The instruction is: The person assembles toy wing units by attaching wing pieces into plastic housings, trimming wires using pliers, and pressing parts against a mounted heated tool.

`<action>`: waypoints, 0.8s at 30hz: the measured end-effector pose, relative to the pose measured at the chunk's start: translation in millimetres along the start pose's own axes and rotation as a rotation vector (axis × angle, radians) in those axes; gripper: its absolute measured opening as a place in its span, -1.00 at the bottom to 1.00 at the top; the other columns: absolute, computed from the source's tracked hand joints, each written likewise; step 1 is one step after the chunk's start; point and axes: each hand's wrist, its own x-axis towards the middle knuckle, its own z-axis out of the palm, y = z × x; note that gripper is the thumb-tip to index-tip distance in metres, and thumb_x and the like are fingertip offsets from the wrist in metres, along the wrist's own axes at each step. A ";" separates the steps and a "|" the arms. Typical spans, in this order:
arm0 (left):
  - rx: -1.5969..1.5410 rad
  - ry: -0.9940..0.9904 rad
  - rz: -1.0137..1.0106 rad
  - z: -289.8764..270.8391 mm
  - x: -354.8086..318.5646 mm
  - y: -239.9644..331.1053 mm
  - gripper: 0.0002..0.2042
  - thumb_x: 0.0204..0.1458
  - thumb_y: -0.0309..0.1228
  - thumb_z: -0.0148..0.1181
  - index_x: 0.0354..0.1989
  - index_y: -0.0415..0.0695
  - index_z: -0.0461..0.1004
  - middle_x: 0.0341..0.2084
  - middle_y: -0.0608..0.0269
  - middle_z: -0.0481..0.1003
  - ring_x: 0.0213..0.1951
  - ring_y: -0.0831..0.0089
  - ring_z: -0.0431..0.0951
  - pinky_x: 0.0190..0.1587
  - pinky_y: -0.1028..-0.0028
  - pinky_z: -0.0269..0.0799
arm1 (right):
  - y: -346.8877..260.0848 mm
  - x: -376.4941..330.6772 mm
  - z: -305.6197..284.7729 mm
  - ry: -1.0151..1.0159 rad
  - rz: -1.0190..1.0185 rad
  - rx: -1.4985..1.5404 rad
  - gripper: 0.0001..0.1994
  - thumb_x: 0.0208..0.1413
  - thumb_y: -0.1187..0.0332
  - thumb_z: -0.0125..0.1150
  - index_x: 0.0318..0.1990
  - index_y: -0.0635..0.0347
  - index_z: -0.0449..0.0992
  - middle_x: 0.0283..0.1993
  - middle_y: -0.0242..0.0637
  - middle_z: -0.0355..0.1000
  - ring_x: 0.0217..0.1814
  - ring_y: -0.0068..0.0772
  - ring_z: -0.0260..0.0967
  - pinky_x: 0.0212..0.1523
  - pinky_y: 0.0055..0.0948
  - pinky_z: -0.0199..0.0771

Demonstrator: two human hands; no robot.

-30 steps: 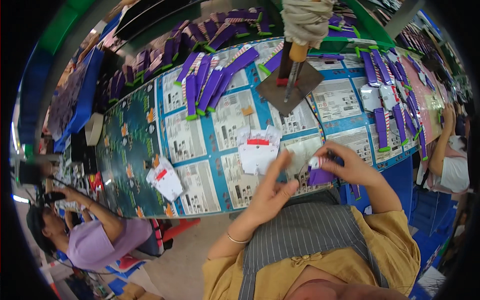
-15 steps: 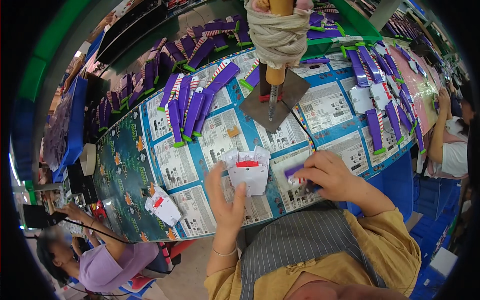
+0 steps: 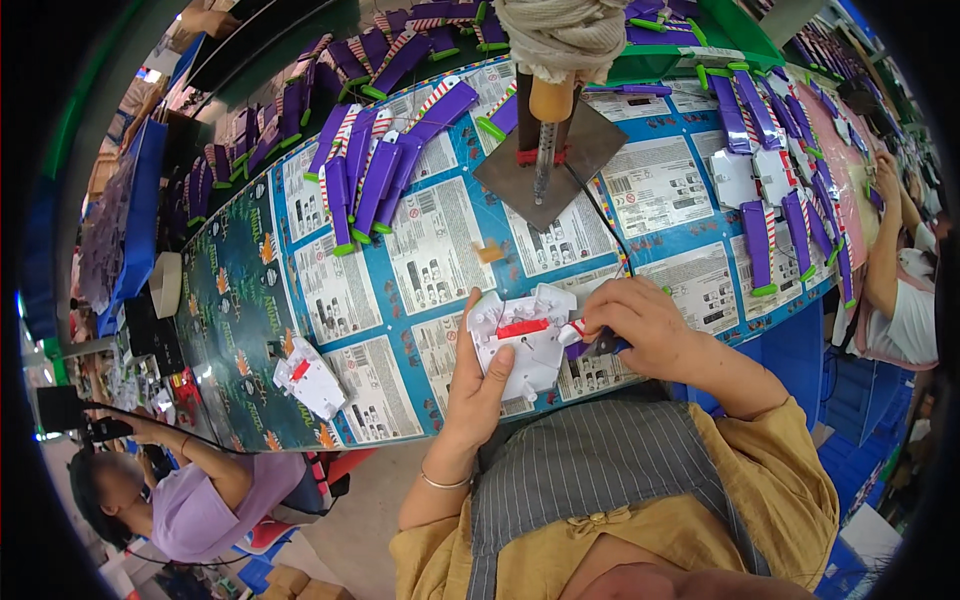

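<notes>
My left hand (image 3: 478,385) grips a white plastic housing (image 3: 522,362) by its left side, thumb on its face. A red strip (image 3: 523,328) crosses the upper part of the housing. Close to its right edge, my right hand (image 3: 640,325) is closed on a purple piece (image 3: 575,350) with a red-and-white striped white end (image 3: 571,332). A dark object (image 3: 607,342), too covered to name, also shows under those fingers. Another white housing (image 3: 310,380) with a red strip lies on the table at the left.
Ahead stands a metal rod with a cloth-wrapped handle (image 3: 560,40) over a dark square plate (image 3: 545,190). Purple striped pieces (image 3: 375,185) lie at the centre left, more (image 3: 760,245) at the right. A green bin (image 3: 700,62) stands at the back. Co-workers sit at both sides.
My left hand has closed on the white housing and tilted it slightly. My right hand has brought the purple striped piece up to its right edge. The whole view has shifted a little.
</notes>
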 end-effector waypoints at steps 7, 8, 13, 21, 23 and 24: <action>-0.038 -0.050 -0.041 -0.2 -9.4 3.4 -0.39 0.16 -0.38 -0.06 0.30 -0.21 -0.22 0.13 0.07 0.14 0.13 0.39 0.16 0.16 0.45 0.06 | -12.1 -3.0 4.2 -0.165 0.343 0.367 -0.54 -0.15 0.58 0.19 -0.02 0.04 0.36 -0.25 -0.29 0.28 -0.20 -0.16 0.31 -0.22 -0.32 0.33; -0.032 -0.052 -0.027 1.0 -10.7 5.2 -0.39 0.16 -0.38 -0.06 0.30 -0.21 -0.22 0.13 0.07 0.14 0.13 0.40 0.16 0.16 0.46 0.06 | -12.7 -4.6 3.7 -0.152 0.287 0.373 -0.52 -0.13 0.56 0.20 0.02 0.02 0.34 -0.26 -0.28 0.28 -0.20 -0.17 0.31 -0.22 -0.33 0.33; 0.052 -0.056 0.051 -3.5 -10.8 3.4 -0.40 0.15 -0.38 -0.04 0.29 -0.22 -0.17 0.13 0.07 0.14 0.13 0.40 0.17 0.16 0.47 0.05 | -20.1 -0.5 -1.4 -0.253 0.299 0.173 -0.55 -0.10 0.50 0.18 0.03 0.00 0.35 -0.26 -0.28 0.28 -0.22 -0.17 0.34 -0.21 -0.33 0.36; -0.340 0.066 -0.145 0.9 -10.5 4.8 -0.33 0.05 -0.42 0.10 0.30 -0.14 -0.12 0.15 0.07 0.15 0.14 0.34 0.21 0.11 0.37 0.21 | -11.9 2.5 3.7 -0.263 0.356 0.263 -0.61 0.01 0.36 0.11 0.05 -0.08 0.34 -0.24 -0.21 0.42 -0.23 -0.13 0.42 -0.20 -0.27 0.41; -0.533 0.050 -0.081 5.2 -9.7 4.3 -0.26 -0.02 -0.43 0.18 0.30 -0.12 -0.13 0.12 0.09 0.19 0.14 0.32 0.22 0.14 0.34 0.18 | -11.3 4.3 5.4 -0.185 0.401 0.250 -0.60 0.03 0.33 0.10 0.08 -0.04 0.30 -0.19 -0.16 0.44 -0.20 -0.13 0.43 -0.22 -0.28 0.43; -0.622 0.043 -0.040 13.1 -10.2 2.4 -0.25 -0.07 -0.47 0.22 0.28 -0.15 -0.09 0.11 0.11 0.21 0.15 0.31 0.21 0.16 0.34 0.14 | -9.8 4.5 8.0 -0.176 0.402 0.252 -0.60 0.03 0.33 0.10 0.08 -0.04 0.30 -0.19 -0.16 0.44 -0.20 -0.13 0.43 -0.22 -0.28 0.43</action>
